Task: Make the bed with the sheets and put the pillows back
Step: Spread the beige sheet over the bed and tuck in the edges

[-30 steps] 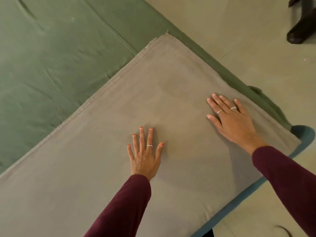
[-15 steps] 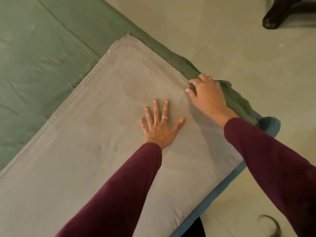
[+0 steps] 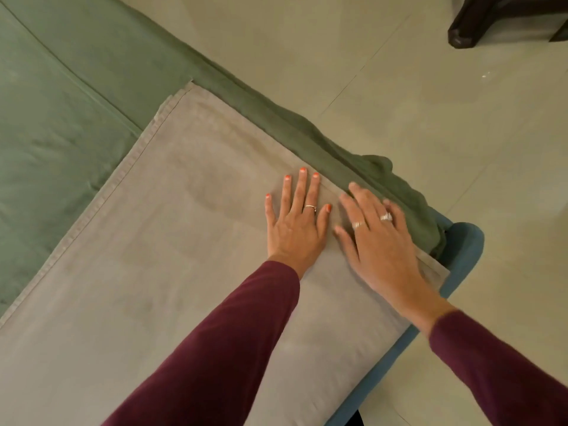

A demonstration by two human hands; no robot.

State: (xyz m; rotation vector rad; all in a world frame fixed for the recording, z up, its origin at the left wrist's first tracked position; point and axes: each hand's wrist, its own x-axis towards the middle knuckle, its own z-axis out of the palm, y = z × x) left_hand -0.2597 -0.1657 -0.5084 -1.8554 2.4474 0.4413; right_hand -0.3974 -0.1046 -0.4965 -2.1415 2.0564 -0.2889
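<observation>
My left hand (image 3: 293, 224) and right hand (image 3: 381, 238) lie flat, fingers spread, on the grey sheet (image 3: 153, 256) — green sheet (image 3: 396, 192) beyond my fingertips seems bunched, pillows unseen.

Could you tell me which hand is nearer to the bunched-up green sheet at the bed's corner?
The right hand lies beside the bunched green sheet, fingers at its edge. The left hand rests flat on the grey sheet, further in.

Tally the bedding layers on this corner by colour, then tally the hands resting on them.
Grey-beige sheet: 1
Green sheet: 1
Blue mattress edge: 1
Hands: 2, the left hand and right hand, both flat on the grey-beige sheet
Total: 5
</observation>
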